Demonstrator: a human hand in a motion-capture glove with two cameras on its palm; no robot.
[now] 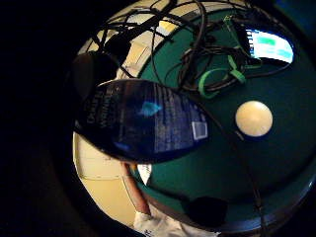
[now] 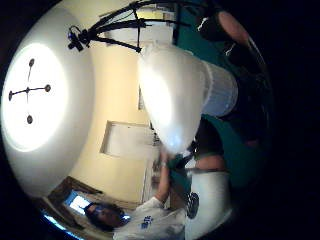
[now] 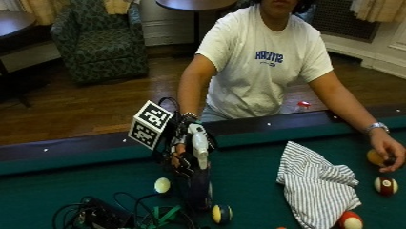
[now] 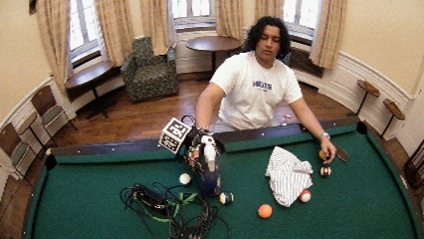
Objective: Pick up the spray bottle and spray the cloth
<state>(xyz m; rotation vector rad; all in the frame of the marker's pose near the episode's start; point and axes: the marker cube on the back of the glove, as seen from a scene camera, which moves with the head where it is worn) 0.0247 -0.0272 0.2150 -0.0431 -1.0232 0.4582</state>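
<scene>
The spray bottle point(image 3: 198, 186) has a dark blue body and a white trigger head, and it stands upright near the middle of the green felt. My gloved right hand point(image 3: 181, 152) grips its neck just below the head, fingers curled round it. I cannot tell whether its base touches the felt. In the little finger side palm view the bottle's dark labelled body point(image 1: 143, 121) looms close; in the thumb side palm view the white head point(image 2: 172, 95) does. The striped cloth point(image 3: 317, 183) lies crumpled on the felt to the right, well apart from the bottle.
A white ball point(image 3: 162, 185) and a blue-striped ball point(image 3: 220, 213) lie close to the bottle's base. Tangled cables point(image 3: 95, 214) cover the near left felt. More balls point(image 3: 386, 185) sit by the cloth. The bare left hand point(image 3: 388, 151) rests on a yellow ball at the far right.
</scene>
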